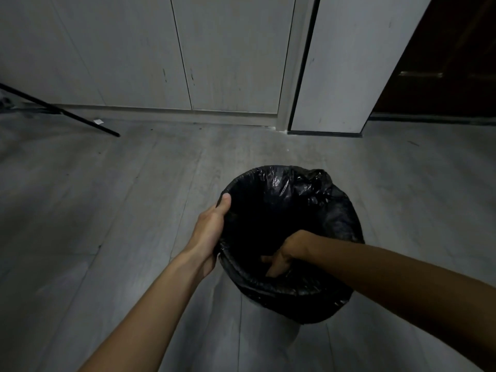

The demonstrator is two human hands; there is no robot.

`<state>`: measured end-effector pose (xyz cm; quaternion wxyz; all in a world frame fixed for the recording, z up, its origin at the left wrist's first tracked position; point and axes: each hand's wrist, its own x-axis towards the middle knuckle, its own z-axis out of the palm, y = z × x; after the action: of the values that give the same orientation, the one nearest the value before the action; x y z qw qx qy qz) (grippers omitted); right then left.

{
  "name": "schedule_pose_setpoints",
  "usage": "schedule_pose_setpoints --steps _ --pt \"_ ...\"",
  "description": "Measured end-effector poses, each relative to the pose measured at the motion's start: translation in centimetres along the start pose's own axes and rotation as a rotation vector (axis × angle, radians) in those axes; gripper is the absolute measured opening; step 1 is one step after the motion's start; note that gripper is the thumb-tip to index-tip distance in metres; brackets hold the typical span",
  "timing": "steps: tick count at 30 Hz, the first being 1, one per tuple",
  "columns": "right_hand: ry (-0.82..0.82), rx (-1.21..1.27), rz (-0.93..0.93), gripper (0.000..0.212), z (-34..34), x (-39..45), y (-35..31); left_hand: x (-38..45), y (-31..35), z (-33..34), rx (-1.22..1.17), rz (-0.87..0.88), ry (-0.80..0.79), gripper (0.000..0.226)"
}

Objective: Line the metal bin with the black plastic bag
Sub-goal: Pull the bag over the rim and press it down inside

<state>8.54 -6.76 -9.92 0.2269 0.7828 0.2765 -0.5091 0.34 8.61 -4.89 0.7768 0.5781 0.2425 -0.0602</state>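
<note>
The black plastic bag (pixel 330 210) sits inside a round bin on the grey floor, its edge folded out over the rim all the way around. The bin's metal wall is hidden under the plastic. My left hand (pixel 210 232) holds the left side of the covered rim, thumb on top. My right hand (pixel 284 253) reaches down inside the opening near the front edge, fingers pressed into the bag; they are partly lost in the dark interior.
Grey wall panels (pixel 161 49) with a skirting board run across the back. A white door (pixel 349 63) stands ajar at the right, a dark room behind it. A black rod (pixel 67 114) slants down to the floor at the left. A small white scrap (pixel 98 121) lies by the skirting.
</note>
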Motion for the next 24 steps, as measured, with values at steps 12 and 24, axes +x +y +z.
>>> schedule_pose_setpoints --steps 12,24 --pt "0.163 0.059 -0.123 0.068 -0.8 -1.1 -0.6 -0.9 0.5 0.7 -0.031 -0.044 0.078 0.039" --pt "1.372 0.918 0.11 0.041 1.8 -14.5 10.1 -1.7 0.6 1.3 0.301 0.213 0.301 0.041"
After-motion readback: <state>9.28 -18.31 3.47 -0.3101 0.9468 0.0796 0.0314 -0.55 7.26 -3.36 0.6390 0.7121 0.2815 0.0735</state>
